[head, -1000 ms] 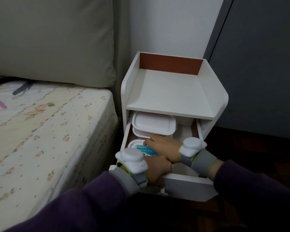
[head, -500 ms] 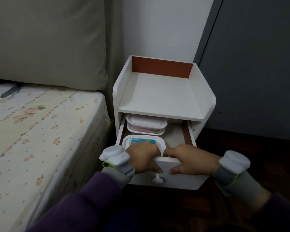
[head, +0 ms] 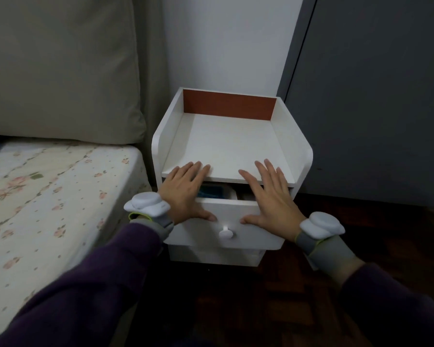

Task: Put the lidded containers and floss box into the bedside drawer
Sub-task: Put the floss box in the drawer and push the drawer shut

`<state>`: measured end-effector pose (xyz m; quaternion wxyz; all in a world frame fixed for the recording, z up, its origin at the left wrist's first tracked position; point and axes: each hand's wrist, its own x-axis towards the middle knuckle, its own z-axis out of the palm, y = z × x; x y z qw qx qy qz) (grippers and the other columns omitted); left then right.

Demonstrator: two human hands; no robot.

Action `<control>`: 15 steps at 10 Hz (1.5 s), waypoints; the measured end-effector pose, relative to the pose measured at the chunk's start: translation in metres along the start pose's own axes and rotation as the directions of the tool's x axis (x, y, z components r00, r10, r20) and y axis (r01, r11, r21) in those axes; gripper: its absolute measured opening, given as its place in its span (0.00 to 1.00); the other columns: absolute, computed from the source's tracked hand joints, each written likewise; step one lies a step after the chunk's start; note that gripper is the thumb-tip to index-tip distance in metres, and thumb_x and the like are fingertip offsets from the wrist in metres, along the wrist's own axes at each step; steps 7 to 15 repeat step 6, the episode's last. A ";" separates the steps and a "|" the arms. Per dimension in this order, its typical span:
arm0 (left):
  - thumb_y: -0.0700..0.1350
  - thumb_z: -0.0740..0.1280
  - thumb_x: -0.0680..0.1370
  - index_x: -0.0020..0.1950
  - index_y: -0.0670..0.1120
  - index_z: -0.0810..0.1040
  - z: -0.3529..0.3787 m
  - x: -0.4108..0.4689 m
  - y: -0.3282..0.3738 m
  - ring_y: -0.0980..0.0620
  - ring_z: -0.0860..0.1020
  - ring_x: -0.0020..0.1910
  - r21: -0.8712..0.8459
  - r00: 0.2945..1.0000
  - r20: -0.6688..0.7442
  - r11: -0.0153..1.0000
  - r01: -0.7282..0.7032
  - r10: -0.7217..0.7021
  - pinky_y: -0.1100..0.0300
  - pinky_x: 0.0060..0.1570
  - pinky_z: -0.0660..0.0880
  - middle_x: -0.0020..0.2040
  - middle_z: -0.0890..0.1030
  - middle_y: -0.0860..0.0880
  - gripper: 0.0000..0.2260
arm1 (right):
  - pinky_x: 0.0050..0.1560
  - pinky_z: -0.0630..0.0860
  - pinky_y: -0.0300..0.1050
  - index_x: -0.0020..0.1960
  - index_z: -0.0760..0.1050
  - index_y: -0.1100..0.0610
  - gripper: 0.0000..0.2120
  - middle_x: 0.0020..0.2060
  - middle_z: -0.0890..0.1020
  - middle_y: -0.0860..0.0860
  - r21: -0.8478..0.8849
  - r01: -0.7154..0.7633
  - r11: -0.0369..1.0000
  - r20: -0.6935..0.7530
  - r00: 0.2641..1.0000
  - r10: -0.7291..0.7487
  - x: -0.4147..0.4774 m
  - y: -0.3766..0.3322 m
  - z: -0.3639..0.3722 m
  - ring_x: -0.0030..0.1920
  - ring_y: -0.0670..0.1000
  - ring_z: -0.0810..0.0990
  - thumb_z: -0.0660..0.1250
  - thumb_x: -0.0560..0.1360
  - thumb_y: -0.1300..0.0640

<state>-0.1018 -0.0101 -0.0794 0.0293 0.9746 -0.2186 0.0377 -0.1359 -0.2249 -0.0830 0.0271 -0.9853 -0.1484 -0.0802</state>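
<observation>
Nearest to the camera, two purple sleeves (head: 85, 291) reach forward to the drawer (head: 233, 216) of the white bedside table (head: 236, 146). The left hand (head: 183, 194) and the right hand (head: 271, 199) both lie flat and spread on the drawer front, one on each side of the round knob (head: 226, 233); they grasp nothing, and the fingertips reach over the front edge of the shelf above. Half a second ago the same hands gripped the top edge of the drawer front and the drawer stood well open, with two lidded containers easy to see inside. Now it is pushed almost shut, and only a narrow gap remains between the hands. In this gap I see a container with a blue label (head: 212, 192), probably the one at the front; the other things are hidden, so I cannot confirm the floss box. I judge that the putting away is done and only the last push is left. To the left is the bed (head: 48, 196) with a flowered sheet, and behind it a grey pillow (head: 60, 71).
</observation>
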 end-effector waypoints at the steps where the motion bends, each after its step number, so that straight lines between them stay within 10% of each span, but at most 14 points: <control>1: 0.59 0.77 0.62 0.62 0.43 0.76 0.014 0.011 -0.004 0.38 0.79 0.57 0.093 0.960 -0.272 0.995 -0.041 0.065 0.48 0.56 0.75 0.59 0.80 0.40 0.34 | 0.73 0.56 0.60 0.74 0.58 0.55 0.43 0.72 0.64 0.61 -0.063 -0.077 0.995 -0.060 0.996 0.073 0.019 0.008 0.012 0.73 0.62 0.61 0.72 0.68 0.41; 3: 0.52 0.80 0.59 0.47 0.43 0.80 0.029 0.020 -0.005 0.42 0.81 0.39 0.133 0.890 -0.451 0.991 -0.002 0.062 0.53 0.41 0.78 0.43 0.83 0.43 0.22 | 0.53 0.75 0.56 0.60 0.73 0.56 0.33 0.54 0.80 0.58 -0.190 -0.112 0.975 -0.227 0.971 0.067 0.028 0.012 0.020 0.50 0.60 0.79 0.75 0.62 0.40; 6: 0.47 0.70 0.66 0.62 0.45 0.71 0.033 0.013 -0.003 0.39 0.82 0.55 0.037 0.819 -0.573 0.999 -0.016 0.034 0.50 0.58 0.75 0.57 0.83 0.40 0.25 | 0.63 0.69 0.55 0.71 0.64 0.54 0.34 0.65 0.71 0.56 0.056 -0.100 0.993 -0.166 0.980 0.108 0.029 0.003 -0.019 0.64 0.58 0.69 0.69 0.70 0.42; 15: 0.47 0.70 0.66 0.62 0.45 0.71 0.033 0.013 -0.003 0.39 0.82 0.55 0.037 0.819 -0.573 0.999 -0.016 0.034 0.50 0.58 0.75 0.57 0.83 0.40 0.25 | 0.63 0.69 0.55 0.71 0.64 0.54 0.34 0.65 0.71 0.56 0.056 -0.100 0.993 -0.166 0.980 0.108 0.029 0.003 -0.019 0.64 0.58 0.69 0.69 0.70 0.42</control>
